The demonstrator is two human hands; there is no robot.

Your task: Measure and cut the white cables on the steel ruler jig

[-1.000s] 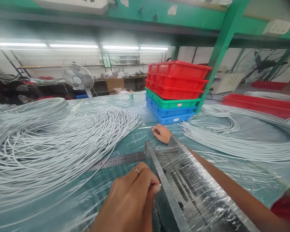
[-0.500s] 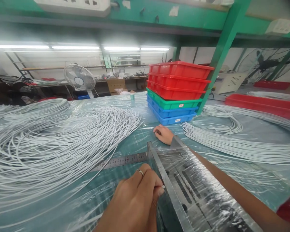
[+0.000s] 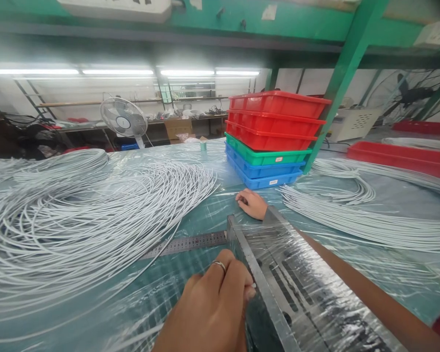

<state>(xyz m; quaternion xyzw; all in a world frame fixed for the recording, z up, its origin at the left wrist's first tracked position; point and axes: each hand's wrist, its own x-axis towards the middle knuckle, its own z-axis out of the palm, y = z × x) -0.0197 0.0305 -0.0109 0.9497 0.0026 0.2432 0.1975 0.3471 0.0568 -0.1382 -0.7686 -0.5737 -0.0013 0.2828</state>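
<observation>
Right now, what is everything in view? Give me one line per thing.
grey slotted metal plate wrapped in clear film: one, grey, bottom centre, both hands at its edges
steel ruler: one, silver, flat left of the plate
loose white cables: many, white, fanned across the left; more on the right
stacked plastic trays: six, three red over one green over two blue, centre back
long red tray: one, red, far right
desk fan: one, white, back left
green table under clear film: one
left hand: ring on it, fingers at the plate's near left edge
right hand: at the plate's far corner
</observation>
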